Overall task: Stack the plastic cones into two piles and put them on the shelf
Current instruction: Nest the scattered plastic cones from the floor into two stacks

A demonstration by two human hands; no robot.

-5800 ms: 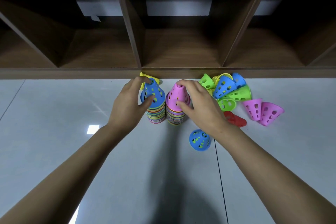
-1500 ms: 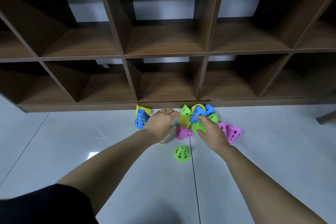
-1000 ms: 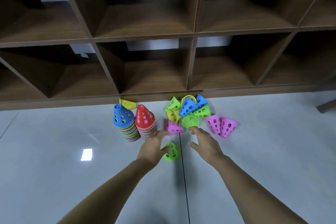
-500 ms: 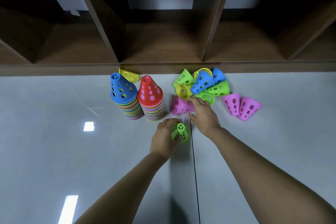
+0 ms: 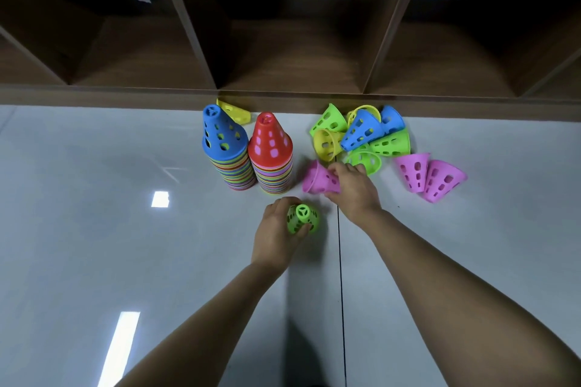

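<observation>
Two tall piles of nested cones stand on the floor in front of the shelf (image 5: 283, 94): one topped by a blue cone (image 5: 220, 132), the other by a red cone (image 5: 270, 141). My left hand (image 5: 276, 232) grips an upright green cone (image 5: 303, 218) just below the piles. My right hand (image 5: 352, 188) holds a pink cone (image 5: 317, 177) that lies on its side right of the red-topped pile. A heap of loose green, yellow and blue cones (image 5: 361, 135) lies further right, and two pink cones (image 5: 429, 176) lie beyond it.
A lone yellow cone (image 5: 234, 110) lies tipped against the shelf's base behind the blue-topped pile. The wooden shelf has open compartments split by slanted dividers. Pale glossy floor (image 5: 94, 229) spreads left and below the hands.
My left hand has closed round the green cone on the floor. My right hand has come onto the lying pink cone. The view has dropped closer to the floor.
</observation>
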